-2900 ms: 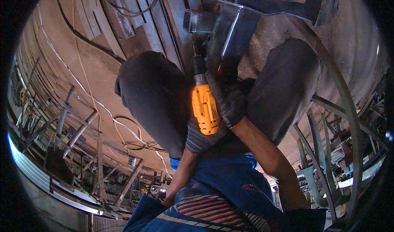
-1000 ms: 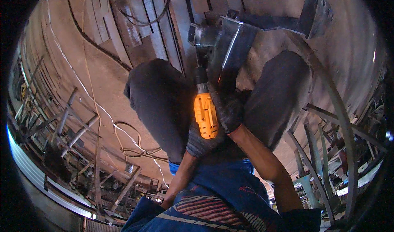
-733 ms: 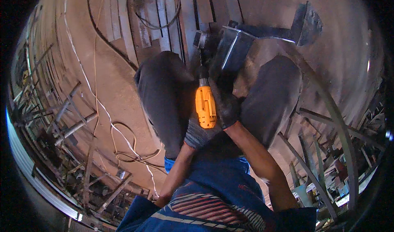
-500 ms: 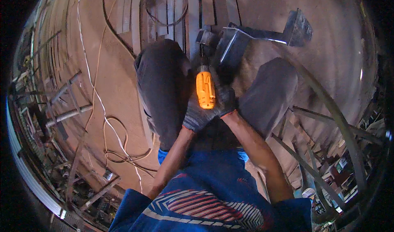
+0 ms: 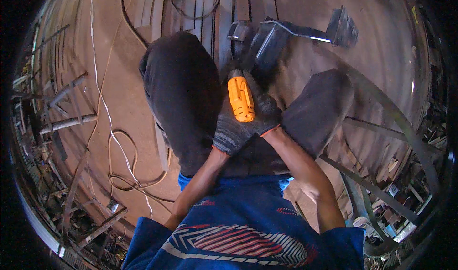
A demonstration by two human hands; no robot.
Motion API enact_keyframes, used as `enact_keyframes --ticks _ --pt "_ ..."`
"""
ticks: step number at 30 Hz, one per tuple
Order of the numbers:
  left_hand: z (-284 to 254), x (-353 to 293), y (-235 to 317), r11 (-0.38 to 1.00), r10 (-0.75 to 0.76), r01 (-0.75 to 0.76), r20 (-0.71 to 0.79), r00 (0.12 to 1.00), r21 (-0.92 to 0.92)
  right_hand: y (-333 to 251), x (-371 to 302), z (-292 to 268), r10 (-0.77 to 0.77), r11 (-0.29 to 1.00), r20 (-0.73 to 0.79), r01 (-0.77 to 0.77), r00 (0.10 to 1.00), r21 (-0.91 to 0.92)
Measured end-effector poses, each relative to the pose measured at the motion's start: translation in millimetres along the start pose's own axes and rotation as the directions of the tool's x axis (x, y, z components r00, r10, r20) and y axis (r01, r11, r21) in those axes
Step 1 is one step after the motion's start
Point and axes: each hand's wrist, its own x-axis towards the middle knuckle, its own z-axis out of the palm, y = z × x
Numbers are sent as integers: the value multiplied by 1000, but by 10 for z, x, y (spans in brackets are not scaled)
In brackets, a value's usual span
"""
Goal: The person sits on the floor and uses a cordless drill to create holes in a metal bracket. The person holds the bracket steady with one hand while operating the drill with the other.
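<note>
Both my hands, in dark knitted gloves with orange cuffs, are closed round an orange power drill (image 5: 241,99) between my knees. My left hand (image 5: 230,129) wraps it from the left and below, and my right hand (image 5: 265,112) grips from the right. The handle and most of my fingers are hidden under the drill's body. Its dark front end points away from me. Just beyond lies a dark metal bracket (image 5: 272,43) with a bent arm and an upright end plate. A small block-shaped metal piece (image 5: 237,31) stands left of it. Shadow hides the drill's tip.
Long flat metal bars (image 5: 207,36) lie side by side ahead. A white cord (image 5: 100,86) and a coiled tan cable (image 5: 136,184) run over the brown floor at left. Metal frames (image 5: 71,122) stand at left, and a curved metal bar (image 5: 381,98) at right.
The drill has tilted slightly, its front end turning left relative to its rear. My left knee appears farther left, and the whole view has shifted a little. Both hands keep their grip.
</note>
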Motion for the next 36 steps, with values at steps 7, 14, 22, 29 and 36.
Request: enact_keyframes --ticks 7,14,22,29,36 --pt "-18 69 -20 987 37 -32 24 999 -157 -19 -6 3 -45 998 81 48 996 -32" --pt "9 174 -101 990 70 -70 -6 998 -125 9 170 -101 -100 995 110 97 989 28" --pt "55 217 -107 986 48 -50 -18 999 -157 -82 211 -191 -352 158 357 431 865 -889" --pt "-5 229 -173 989 -22 27 32 999 -144 -81 236 -126 -293 592 191 335 937 -733" --pt "-20 220 -130 989 -11 18 46 999 -149 -63 279 -129 -63 991 84 72 994 -115"
